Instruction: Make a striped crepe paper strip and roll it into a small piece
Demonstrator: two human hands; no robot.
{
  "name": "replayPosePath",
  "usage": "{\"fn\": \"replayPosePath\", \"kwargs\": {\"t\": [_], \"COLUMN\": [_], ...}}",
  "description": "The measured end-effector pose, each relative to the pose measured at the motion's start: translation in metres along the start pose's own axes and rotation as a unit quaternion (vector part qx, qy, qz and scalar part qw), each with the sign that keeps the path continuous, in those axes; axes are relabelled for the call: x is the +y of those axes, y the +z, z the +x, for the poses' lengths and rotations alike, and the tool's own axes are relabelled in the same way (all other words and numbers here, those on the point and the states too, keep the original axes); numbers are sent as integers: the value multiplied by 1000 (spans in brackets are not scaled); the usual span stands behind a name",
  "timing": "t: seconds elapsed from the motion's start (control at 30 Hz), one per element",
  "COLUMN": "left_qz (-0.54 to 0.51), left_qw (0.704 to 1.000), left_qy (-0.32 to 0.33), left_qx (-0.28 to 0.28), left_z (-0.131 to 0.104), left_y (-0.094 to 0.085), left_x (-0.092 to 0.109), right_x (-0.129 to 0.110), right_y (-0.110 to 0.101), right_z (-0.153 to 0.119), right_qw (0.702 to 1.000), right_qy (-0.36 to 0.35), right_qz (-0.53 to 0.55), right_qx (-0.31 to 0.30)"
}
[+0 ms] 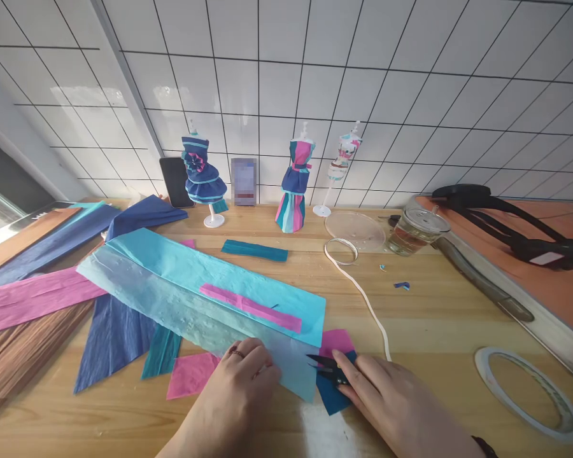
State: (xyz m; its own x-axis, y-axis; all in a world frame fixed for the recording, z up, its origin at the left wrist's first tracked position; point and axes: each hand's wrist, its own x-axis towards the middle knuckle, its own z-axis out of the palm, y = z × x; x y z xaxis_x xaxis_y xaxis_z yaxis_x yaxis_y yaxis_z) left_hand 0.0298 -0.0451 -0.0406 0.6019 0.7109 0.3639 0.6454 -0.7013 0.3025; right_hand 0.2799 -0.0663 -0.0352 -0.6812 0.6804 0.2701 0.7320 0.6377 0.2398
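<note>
While curled, hands (248,381) on paper (205,324), scissors (333,370)

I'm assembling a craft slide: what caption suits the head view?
Left hand on a translucent pale-blue sheet, right hand holding small black scissors, three miniature dressed mannequins behind.

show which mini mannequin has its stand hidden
The middle mannequin: its striped skirt covers it, whereas the left mannequin and right mannequin show white bases.
</note>
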Motion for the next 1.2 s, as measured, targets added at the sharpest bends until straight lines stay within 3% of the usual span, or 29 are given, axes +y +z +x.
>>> {"fn": "replayPosePath", "kwargs": {"t": [0.63, 1.2], "left_qz": [-40, -35], "left_qw": [999, 999], "left_qy": [-12, 1], "left_qx": [-6, 23], "left_z": [-4, -4], "left_y": [2, 2], "left_x": [-2, -1], "right_x": [-7, -10], "right_y": [-3, -4], "right_z": [20, 20], "right_qw": [1000, 998], "right_qy": [-5, -29], "right_qz": [-7, -29], "right_qx": [21, 37]}}
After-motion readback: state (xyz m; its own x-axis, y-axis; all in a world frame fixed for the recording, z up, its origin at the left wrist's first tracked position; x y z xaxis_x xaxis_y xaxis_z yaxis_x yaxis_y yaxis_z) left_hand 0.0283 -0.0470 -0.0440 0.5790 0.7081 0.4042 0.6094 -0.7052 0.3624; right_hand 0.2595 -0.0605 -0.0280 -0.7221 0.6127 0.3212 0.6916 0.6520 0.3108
